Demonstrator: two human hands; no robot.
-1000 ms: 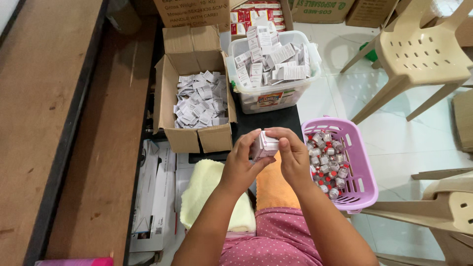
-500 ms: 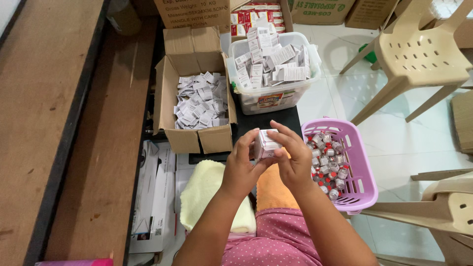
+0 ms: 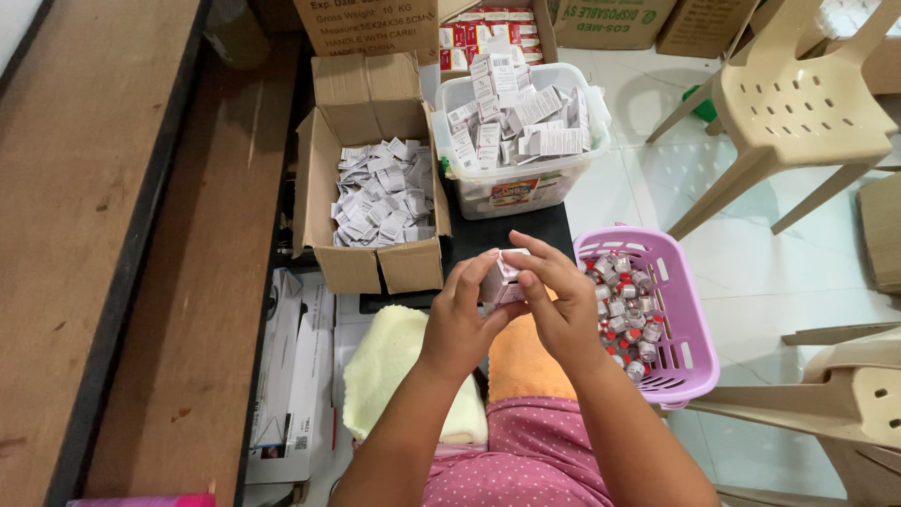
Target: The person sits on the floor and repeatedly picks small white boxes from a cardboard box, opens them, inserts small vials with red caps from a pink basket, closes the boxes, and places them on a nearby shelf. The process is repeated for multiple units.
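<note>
- Between my left hand (image 3: 462, 324) and right hand (image 3: 560, 314), a small white-and-pink carton (image 3: 502, 278), gripped by the fingers of both.
- Ahead at left, an open brown cardboard box (image 3: 374, 188) filled with folded white paper leaflets (image 3: 383, 192).
- Beside it at right, a clear plastic tub (image 3: 526, 183) heaped with flat white cartons (image 3: 516, 117), a red-and-yellow label on its front.
- Behind, larger brown shipping cartons (image 3: 366, 23); one holds red-and-white boxes (image 3: 493, 23).
- Below the cardboard box, at left, a long flat white box (image 3: 291, 376).

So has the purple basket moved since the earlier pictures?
No. The purple basket sits in the same spot, right of the black surface and below the clear tub, as before.
</note>
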